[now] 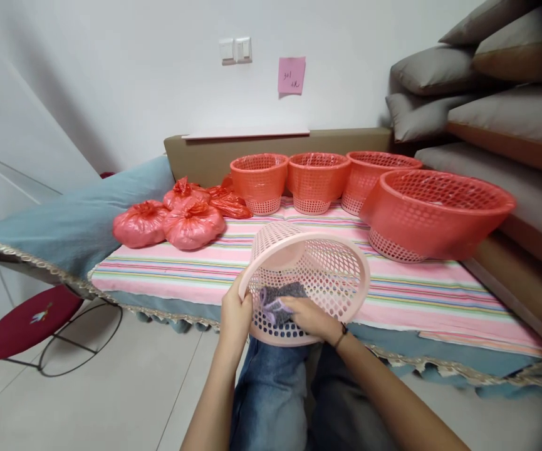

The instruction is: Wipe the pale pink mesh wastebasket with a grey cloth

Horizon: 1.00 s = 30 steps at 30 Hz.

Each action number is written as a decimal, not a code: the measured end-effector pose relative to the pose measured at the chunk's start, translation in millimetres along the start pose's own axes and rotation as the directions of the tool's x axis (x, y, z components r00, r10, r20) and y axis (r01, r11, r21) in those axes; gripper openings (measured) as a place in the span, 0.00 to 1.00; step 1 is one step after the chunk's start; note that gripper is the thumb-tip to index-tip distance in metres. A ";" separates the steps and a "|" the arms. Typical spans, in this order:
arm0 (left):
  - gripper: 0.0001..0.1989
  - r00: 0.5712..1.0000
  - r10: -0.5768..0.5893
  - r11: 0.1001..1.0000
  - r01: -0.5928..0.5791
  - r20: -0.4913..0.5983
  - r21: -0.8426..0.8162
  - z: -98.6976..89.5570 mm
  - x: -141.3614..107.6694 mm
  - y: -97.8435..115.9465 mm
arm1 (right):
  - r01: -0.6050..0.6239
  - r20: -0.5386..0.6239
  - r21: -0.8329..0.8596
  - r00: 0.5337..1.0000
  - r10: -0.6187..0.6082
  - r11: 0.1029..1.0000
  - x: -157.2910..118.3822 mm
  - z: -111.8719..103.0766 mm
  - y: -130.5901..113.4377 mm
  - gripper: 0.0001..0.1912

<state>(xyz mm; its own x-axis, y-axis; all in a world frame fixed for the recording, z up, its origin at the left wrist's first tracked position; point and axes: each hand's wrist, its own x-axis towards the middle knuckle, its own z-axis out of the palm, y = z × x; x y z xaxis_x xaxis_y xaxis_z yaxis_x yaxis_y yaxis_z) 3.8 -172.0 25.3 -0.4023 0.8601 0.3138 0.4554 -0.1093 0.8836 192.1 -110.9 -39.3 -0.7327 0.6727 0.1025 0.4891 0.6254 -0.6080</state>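
Observation:
A pale pink perforated plastic basket (299,241) is tilted toward me above my knees, its wide mouth facing me. My left hand (236,308) grips the basket's left rim, thumb inside and fingers behind the wall. Inside the basket, my right hand (311,316) presses a grey cloth with lilac edging (277,304) against the lower inner wall. The fingertips of my right hand are partly hidden by the cloth.
Red-bag-lined baskets (317,181) stand in a row at the back, with a larger-looking one (435,219) nearer on the right. Tied red bags (193,224) lie left on the striped cloth (158,266). Grey cushions (510,125) pile up at right. A round red stool (31,319) stands lower left.

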 end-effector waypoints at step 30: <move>0.24 0.994 -0.095 0.965 0.079 -0.050 -0.250 35.1 -38.9 -34.9 | -0.051 -0.055 0.015 0.997 0.052 0.999 -73.3 -21.6 -14.6 0.41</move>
<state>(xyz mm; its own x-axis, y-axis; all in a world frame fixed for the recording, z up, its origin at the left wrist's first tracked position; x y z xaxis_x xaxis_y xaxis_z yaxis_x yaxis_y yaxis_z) 31.4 -184.2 -29.9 -0.4829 0.8405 0.2458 0.2092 -0.1618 0.9644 248.8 -160.9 -21.0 -0.6791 0.7252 0.1138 0.5188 0.5839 -0.6244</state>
